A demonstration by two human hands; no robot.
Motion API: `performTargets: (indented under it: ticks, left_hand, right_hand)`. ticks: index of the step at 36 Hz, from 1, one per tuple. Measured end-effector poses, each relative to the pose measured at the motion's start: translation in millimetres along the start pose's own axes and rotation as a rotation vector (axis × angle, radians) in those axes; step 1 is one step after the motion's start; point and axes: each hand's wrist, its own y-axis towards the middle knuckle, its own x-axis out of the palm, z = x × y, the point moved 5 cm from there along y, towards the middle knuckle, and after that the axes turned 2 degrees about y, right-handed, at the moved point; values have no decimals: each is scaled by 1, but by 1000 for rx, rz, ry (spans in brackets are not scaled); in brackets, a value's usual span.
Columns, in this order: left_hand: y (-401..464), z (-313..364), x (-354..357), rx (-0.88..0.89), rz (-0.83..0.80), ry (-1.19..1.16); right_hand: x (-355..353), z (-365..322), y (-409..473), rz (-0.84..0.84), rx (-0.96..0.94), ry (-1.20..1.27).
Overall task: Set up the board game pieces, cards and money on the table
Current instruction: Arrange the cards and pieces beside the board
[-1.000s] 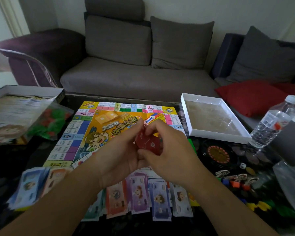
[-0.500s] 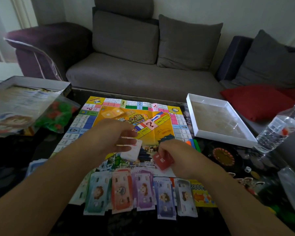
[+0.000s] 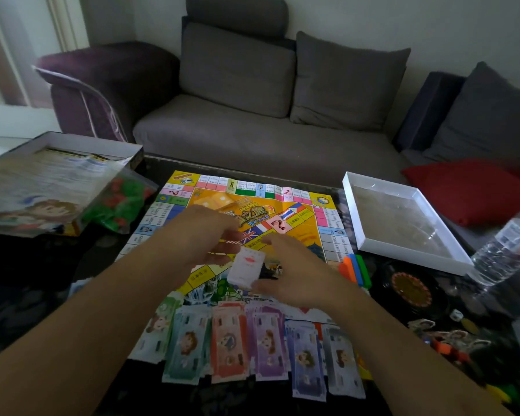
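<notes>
1. Landmark: game board [image 3: 300, 223], laid flat at the middle of the dark counter [image 3: 42, 283]. Its far edge runs close to the counter's far edge, with the grey sofa [image 3: 252, 133] just beyond.
2. Left hand [image 3: 204, 238] hovers over the board's centre, fingers curled round thin striped items; what these are cannot be told.
3. Right hand [image 3: 294, 277] is over the board's near half, fingers and thumb pinching a small white card deck [image 3: 246, 267]. The deck sits between the two hands, tilted, just above the board surface.
4. Paper money [image 3: 231, 346] lies in a row of fanned piles along the board's near edge, overlapping that edge. Both forearms pass over the row.
5. Right of the board: white box tray [image 3: 354, 217], its near-left corner close to the board's right edge, with a narrow strip of counter between.
6. Coloured blocks [image 3: 354, 270] touch the board's near-right corner. A round black spinner [image 3: 409, 289] and small pawns [image 3: 451, 340] lie beyond them.
7. Water bottle [image 3: 505, 250] stands tilted at the tray's right corner.
8. Left of the board: box lid [image 3: 81, 142] holding a printed sheet; a bag of red and green pieces [image 3: 117, 202] touches the board's left edge.
9. Open counter shows left of the board's near half.
</notes>
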Motion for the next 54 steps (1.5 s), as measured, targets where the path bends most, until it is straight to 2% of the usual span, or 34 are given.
performTargets:
  ticks: [3, 9, 19, 26, 30, 34, 39, 46, 50, 54]
  left_hand:
    - [5, -2, 0, -15, 9, 48]
    - [15, -2, 0, -35, 40, 81]
    - [32, -12, 6, -76, 65, 180]
    - [36, -19, 4, -6, 99, 325]
    - [33, -29, 7, -42, 47, 441]
    - [31, -35, 19, 21, -73, 577]
    - [32, -40, 24, 88, -8, 522]
    - [39, -44, 22, 56, 23, 260]
    - [43, -41, 19, 57, 41, 100]
    - [45, -38, 13, 117, 141, 39]
  right_hand:
    - [17, -3, 18, -28, -72, -94]
    - [26, -6, 30, 9, -110, -131]
    - [25, -8, 32, -19, -72, -31]
    - [26, -12, 30, 11, -115, 21]
    - [27, -18, 26, 45, -144, 49]
    - [27, -22, 22, 55, -182, 78]
    - [26, -24, 19, 75, -211, 66]
    - [24, -22, 19, 125, -239, 106]
    - [12, -22, 16, 154, -204, 238]
    - [7, -27, 7, 157, -125, 504]
